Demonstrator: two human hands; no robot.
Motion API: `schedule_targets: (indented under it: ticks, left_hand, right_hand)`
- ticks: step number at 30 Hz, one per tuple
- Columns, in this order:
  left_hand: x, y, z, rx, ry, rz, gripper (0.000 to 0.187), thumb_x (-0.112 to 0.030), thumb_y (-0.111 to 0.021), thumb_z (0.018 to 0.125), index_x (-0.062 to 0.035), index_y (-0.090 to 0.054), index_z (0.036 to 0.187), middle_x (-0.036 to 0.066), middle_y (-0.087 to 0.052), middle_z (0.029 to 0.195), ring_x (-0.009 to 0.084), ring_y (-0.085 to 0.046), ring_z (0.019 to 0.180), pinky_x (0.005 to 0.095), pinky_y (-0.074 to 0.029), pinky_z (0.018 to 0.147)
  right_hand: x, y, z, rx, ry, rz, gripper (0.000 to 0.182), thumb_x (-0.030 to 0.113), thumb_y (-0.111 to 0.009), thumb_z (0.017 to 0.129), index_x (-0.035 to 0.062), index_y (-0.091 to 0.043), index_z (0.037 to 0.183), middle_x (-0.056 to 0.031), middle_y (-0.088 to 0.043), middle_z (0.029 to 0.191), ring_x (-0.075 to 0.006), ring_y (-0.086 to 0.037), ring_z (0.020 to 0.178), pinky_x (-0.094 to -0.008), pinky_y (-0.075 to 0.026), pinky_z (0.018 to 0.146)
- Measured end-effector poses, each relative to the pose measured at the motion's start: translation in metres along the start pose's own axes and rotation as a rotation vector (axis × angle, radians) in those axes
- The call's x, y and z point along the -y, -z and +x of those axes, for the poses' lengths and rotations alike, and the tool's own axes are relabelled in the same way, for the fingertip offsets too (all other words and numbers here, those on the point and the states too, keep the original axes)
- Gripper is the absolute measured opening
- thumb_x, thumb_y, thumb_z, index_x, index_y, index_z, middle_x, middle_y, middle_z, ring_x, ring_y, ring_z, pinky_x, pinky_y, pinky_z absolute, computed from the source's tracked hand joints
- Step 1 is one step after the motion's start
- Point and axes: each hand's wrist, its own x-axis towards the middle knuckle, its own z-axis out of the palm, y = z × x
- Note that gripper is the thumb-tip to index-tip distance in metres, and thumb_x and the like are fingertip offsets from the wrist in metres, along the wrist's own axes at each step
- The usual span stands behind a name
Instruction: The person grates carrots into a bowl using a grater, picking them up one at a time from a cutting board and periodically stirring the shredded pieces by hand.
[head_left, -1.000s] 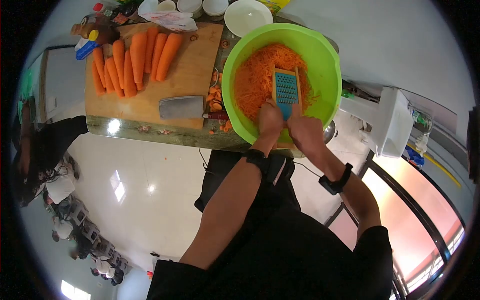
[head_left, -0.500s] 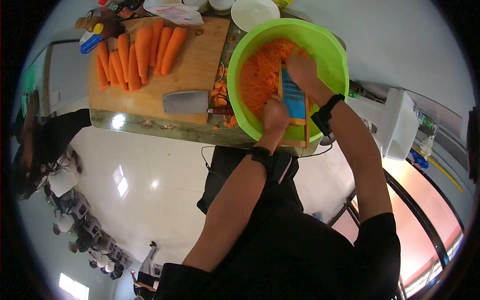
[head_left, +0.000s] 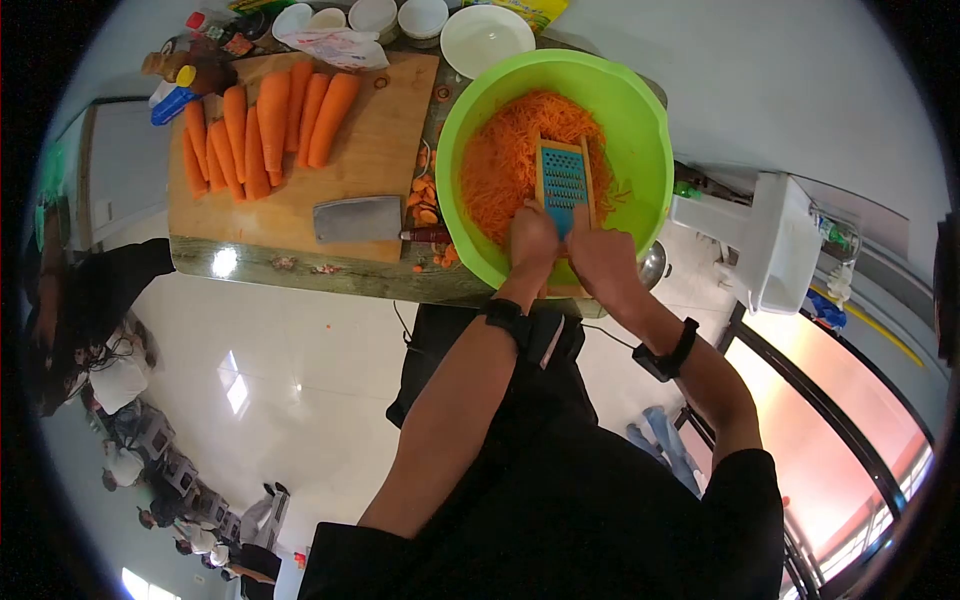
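Observation:
A green basin (head_left: pixel 650 150) holds a heap of shredded carrot (head_left: pixel 490 170). Inside it, a wooden-framed grater (head_left: pixel 564 178) with a blue plate leans toward me. My left hand (head_left: pixel 533 238) is closed on the grater's left edge near its lower end. Over the lower part of the blue plate is my right hand (head_left: pixel 603 259), its fingers closed and turned down; whatever they hold is hidden.
Several peeled carrots (head_left: pixel 272 118) lie on a wooden cutting board (head_left: pixel 380 130), with a cleaver (head_left: pixel 358 220) near its front edge. Carrot scraps (head_left: pixel 424 200) sit beside the basin. White bowls (head_left: pixel 487 40) stand behind. People are in the background at left.
My right hand has moved down the grater toward me, from the upper end to the lower end. My left hand stays at the grater's side. The whole view has shifted slightly.

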Motion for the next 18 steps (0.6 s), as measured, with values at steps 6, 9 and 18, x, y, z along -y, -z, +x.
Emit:
schedule_targets:
  ticks: [6, 9, 18]
  left_hand:
    - [0.019, -0.011, 0.005, 0.0, -0.065, 0.096, 0.05, -0.028, -0.034, 0.103, 0.0077, -0.063, 0.084, 0.029, -0.064, 0.077, 0.0446, -0.064, 0.072, 0.0519, -0.052, 0.061]
    - [0.019, -0.007, 0.001, 0.009, -0.121, 0.121, 0.043, -0.025, -0.038, 0.101, 0.009, -0.063, 0.095, 0.033, -0.065, 0.087, 0.0468, -0.065, 0.082, 0.0522, -0.054, 0.071]
    - [0.015, -0.009, 0.007, -0.005, -0.019, 0.072, 0.039, -0.021, -0.039, 0.1, 0.0065, -0.061, 0.084, 0.031, -0.064, 0.079, 0.0447, -0.065, 0.073, 0.0517, -0.053, 0.061]
  right_hand:
    - [-0.023, -0.031, 0.081, -0.68, 0.246, -0.218, 0.023, 0.012, -0.056, 0.085, -0.0051, -0.053, 0.1, -0.0195, -0.065, 0.067, -0.0377, -0.068, 0.063, -0.0513, -0.054, 0.055]
    - [-0.035, -0.038, 0.123, -0.438, 0.14, -0.137, 0.045, 0.016, -0.058, 0.084, -0.0098, -0.053, 0.12, -0.0147, -0.061, 0.056, -0.0333, -0.064, 0.051, -0.0457, -0.05, 0.045]
    - [-0.039, -0.014, 0.17, -0.27, 0.06, -0.142, 0.032, 0.018, -0.053, 0.089, -0.0083, -0.056, 0.108, -0.0231, -0.068, 0.077, -0.0386, -0.07, 0.072, -0.0502, -0.055, 0.061]
